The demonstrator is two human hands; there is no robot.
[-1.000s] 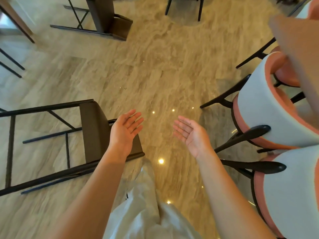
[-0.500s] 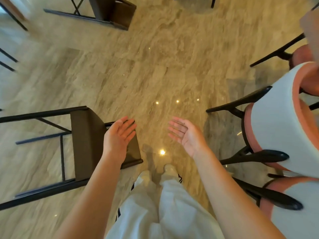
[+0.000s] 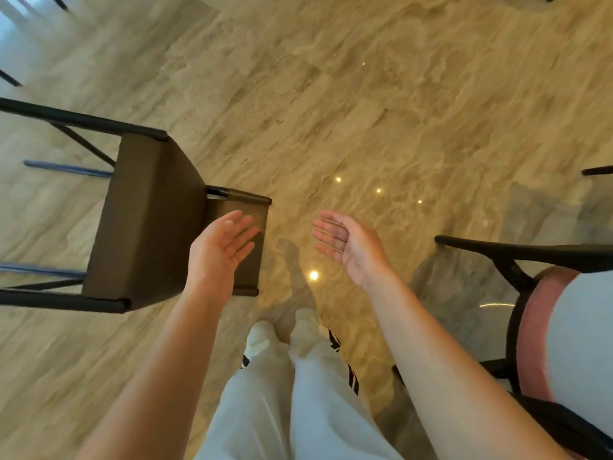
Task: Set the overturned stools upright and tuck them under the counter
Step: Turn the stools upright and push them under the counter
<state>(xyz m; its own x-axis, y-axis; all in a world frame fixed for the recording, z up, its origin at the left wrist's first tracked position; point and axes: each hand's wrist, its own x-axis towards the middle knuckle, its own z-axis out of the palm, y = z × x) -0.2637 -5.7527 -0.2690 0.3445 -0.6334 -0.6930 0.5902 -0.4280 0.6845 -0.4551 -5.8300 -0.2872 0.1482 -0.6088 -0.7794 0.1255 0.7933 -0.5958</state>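
Fingers (image 3: 240,232) of my left hand (image 3: 219,254) are straight and loose, holding nothing, over the low back of the stool (image 3: 146,220); I cannot tell whether they touch it. My right hand (image 3: 348,247) is likewise relaxed and empty, well clear of it. The stool lies on its side on the floor (image 3: 365,111), legs pointing left. I judge the work barely begun: nothing gripped, raised or tucked, and no counter in view. A chair (image 3: 570,327) stands at right.
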